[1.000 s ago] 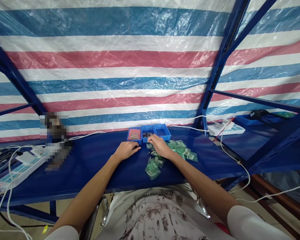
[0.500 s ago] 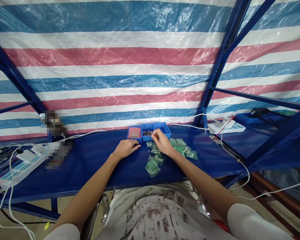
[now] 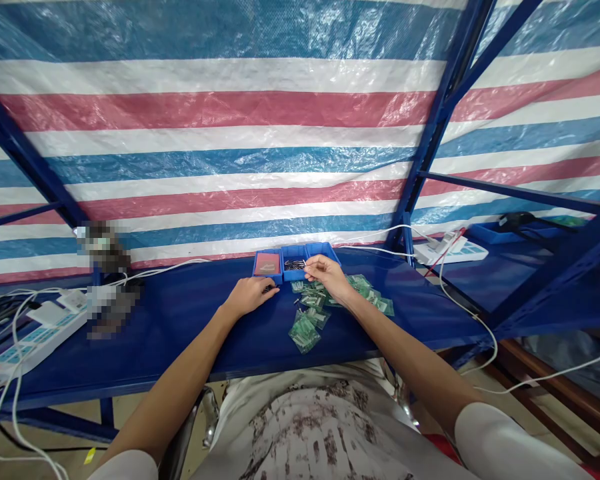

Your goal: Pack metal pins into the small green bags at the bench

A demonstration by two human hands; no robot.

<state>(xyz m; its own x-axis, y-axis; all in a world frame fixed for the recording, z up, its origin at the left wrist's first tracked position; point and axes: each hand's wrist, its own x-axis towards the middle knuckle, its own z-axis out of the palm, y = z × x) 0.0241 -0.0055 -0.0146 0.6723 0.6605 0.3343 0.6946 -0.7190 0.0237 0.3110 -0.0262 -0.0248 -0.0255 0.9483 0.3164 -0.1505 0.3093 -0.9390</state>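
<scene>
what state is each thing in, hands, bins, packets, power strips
left hand: curled, small dark pieces at its fingers
right hand: fingertips drawn together, anything held too small to tell
left bin: open, pink item inside
middle bin: open, small metal parts inside
right bin: open, partly hidden
green packets: scattered, some overlapping
left power strip: plugs in
right power strip: adapter in

At a blue table (image 3: 405, 280), we see the right hand (image 3: 327, 275), fingertips drawn together, beside the middle blue bin (image 3: 294, 275) of small metal parts (image 3: 293, 265); the left hand (image 3: 247, 297) rests front-left of that bin, green packets (image 3: 304, 333) in front.
</scene>
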